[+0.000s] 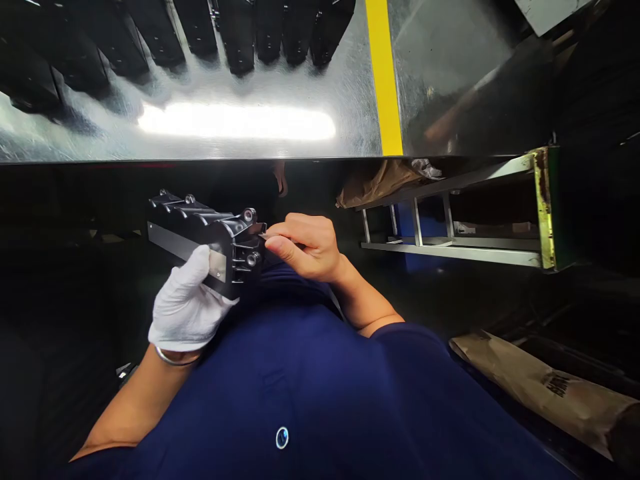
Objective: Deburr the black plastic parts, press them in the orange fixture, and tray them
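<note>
CAUTION: The black part (200, 225) may twist or drop if the left hand's (186, 305) glove slips; excess force may cause the bare right hand (311, 247) to skid.

Part location: airborne, near side of the table (345, 141). Left hand: curled around the part, thumb on its strip (173, 243). Right hand: thumb and forefinger pinching a thin piece (263, 235), exact nature unclear, at the part's right end.

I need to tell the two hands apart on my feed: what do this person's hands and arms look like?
The left hand wears a white, cloth-like glove covering the fingers, with a smooth silver bangle just below its cuff. The right hand is ungloved, with no band visible on its wrist. The navy right sleeve stops near the elbow.
</note>
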`<state>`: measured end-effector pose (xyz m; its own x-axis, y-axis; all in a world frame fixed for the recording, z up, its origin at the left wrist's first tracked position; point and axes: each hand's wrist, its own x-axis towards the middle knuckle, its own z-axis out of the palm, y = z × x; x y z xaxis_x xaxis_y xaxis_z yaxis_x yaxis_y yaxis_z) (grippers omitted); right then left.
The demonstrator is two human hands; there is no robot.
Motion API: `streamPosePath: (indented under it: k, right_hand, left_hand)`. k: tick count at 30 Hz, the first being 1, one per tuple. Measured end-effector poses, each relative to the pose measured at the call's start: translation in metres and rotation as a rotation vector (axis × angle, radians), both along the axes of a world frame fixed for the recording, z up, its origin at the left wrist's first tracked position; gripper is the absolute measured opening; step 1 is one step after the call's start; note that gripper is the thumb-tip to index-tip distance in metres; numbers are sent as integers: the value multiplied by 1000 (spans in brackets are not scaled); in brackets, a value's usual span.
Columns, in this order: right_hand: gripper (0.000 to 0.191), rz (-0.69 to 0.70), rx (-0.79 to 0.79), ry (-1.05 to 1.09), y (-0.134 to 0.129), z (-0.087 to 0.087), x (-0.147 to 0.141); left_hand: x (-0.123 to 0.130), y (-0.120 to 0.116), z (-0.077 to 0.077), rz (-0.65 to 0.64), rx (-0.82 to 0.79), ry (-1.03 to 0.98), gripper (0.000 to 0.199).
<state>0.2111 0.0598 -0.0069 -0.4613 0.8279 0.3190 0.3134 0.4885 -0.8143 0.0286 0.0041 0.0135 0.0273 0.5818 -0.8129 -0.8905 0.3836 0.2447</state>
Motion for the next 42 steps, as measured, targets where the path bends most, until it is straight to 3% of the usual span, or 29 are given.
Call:
streamPosePath:
  k: [3, 11, 19, 26, 30, 34, 36, 38, 42]
  right_hand:
    - [42, -8, -2, -11, -1, -1, 1]
    - [42, 8, -25, -41, -1, -3, 2]
    - [40, -36, 18, 24, 1, -4, 0]
    - [41, -146, -21, 50, 0, -13, -3]
    - [40, -183, -73, 76, 1, -22, -9]
    - [48, -404, -210, 102, 14, -39, -6]
    - [51, -515, -250, 114, 19, -43, -2]
    - [50, -475, -239, 112, 18, -38, 0]
    - [44, -167, -141, 136, 5, -17, -5]
  left_hand:
    - [4, 2, 4, 54, 26, 35, 36]
    - [6, 4, 8, 18, 17, 34, 34]
    - [11, 4, 15, -161, 247, 182, 30]
    - [12, 10, 18, -64, 85, 126, 39]
    - [10, 8, 11, -32, 31, 133, 30]
    - [6, -4, 8, -156, 180, 137, 10]
    - [2, -9, 7, -230, 257, 138, 16]
    - [-3, -10, 3, -193, 240, 132, 20]
    - [-12, -3, -11, 29, 90, 72, 18]
